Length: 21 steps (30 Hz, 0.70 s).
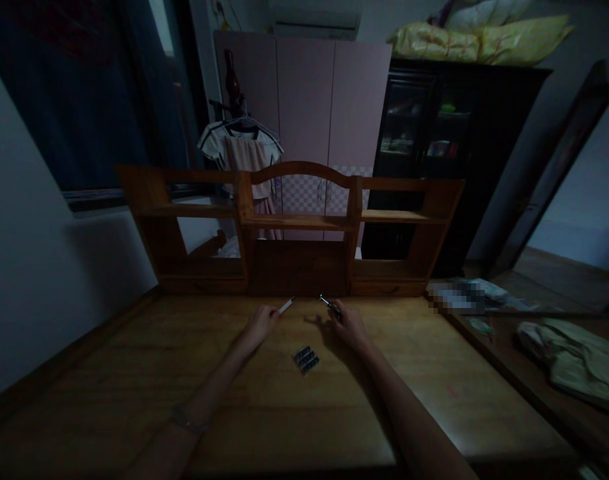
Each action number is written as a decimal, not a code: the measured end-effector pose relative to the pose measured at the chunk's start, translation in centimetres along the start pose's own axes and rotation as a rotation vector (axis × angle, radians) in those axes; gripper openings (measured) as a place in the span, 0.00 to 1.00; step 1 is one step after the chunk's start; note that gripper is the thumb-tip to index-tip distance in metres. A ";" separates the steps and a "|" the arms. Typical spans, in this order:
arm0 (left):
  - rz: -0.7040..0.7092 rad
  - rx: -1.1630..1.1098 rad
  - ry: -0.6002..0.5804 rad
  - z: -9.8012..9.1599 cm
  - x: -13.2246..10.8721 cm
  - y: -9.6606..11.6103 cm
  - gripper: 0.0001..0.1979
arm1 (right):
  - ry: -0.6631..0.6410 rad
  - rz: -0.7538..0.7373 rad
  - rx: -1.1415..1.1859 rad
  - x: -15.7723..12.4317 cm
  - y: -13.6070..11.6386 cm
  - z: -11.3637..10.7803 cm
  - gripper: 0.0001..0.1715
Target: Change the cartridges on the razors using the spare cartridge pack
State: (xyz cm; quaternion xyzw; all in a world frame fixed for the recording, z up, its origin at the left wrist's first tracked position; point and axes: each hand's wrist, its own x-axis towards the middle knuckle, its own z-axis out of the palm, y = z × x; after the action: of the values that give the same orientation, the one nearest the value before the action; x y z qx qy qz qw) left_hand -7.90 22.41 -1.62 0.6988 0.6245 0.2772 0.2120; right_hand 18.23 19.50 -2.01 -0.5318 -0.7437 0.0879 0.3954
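My left hand [261, 323] is closed around a thin light-coloured stick-like object [286, 306] whose tip points up and to the right. A small dark metal object [329, 305] juts up and left out of my right hand [348, 325], which is closed on it. Both hands hover just above a wooden desk [134, 387], a short gap apart. Between and slightly nearer than the hands, a small dark pack of three ridged pieces [306, 359] lies flat on the desk. The room is dim, so I cannot make out what the two held objects are.
A wooden shelf unit [294, 227] stands along the desk's far edge. Behind it are a pink wardrobe [329, 107], hanging clothes [244, 150] and a dark cabinet [434, 140]. A cloth bundle [574, 360] lies on a lower surface at the right. A white wall runs along the left.
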 end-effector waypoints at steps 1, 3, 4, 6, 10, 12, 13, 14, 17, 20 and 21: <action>0.002 -0.011 0.037 0.4 0.3 -0.2 0.15 | -0.003 -0.008 0.000 0.1 0.1 0.0 0.16; 0.028 -0.049 0.124 1.0 0.7 -0.5 0.15 | -0.019 -0.021 0.007 0.2 0.4 0.1 0.16; 0.045 -0.094 0.153 1.3 0.7 -0.5 0.16 | -0.022 -0.021 0.007 0.3 0.5 0.2 0.15; 0.099 -0.203 0.160 1.6 0.6 -0.2 0.18 | -0.021 -0.017 0.000 0.3 0.8 0.4 0.14; 0.247 -0.317 0.141 1.2 -0.5 1.2 0.22 | -0.010 -0.008 0.009 0.3 0.8 0.8 0.13; 0.300 -0.329 0.160 0.8 -1.2 2.0 0.22 | -0.018 0.014 0.013 0.2 0.7 0.9 0.14; 0.322 -0.334 0.155 0.6 -1.5 2.3 0.21 | -0.023 0.024 0.010 0.1 0.6 0.9 0.15; 0.345 -0.340 0.140 0.5 -1.8 2.6 0.21 | -0.026 0.029 0.004 0.1 0.5 0.9 0.16; 0.391 -0.348 0.082 0.5 -2.6 3.1 0.21 | -0.030 0.046 -0.027 -0.1 0.4 0.8 0.19; 0.400 -0.353 0.044 0.7 -2.8 3.2 0.21 | -0.021 0.069 -0.039 -0.3 0.2 0.7 0.19; 0.401 -0.357 0.034 0.8 -2.8 3.1 0.21 | -0.017 0.067 -0.029 -0.3 0.1 0.6 0.20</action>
State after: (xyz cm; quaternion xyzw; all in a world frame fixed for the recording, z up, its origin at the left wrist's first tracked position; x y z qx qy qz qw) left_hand -5.25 19.26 -0.57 0.7553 0.4184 0.4311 0.2620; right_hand 17.94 19.43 -2.60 -0.5614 -0.7300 0.0948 0.3780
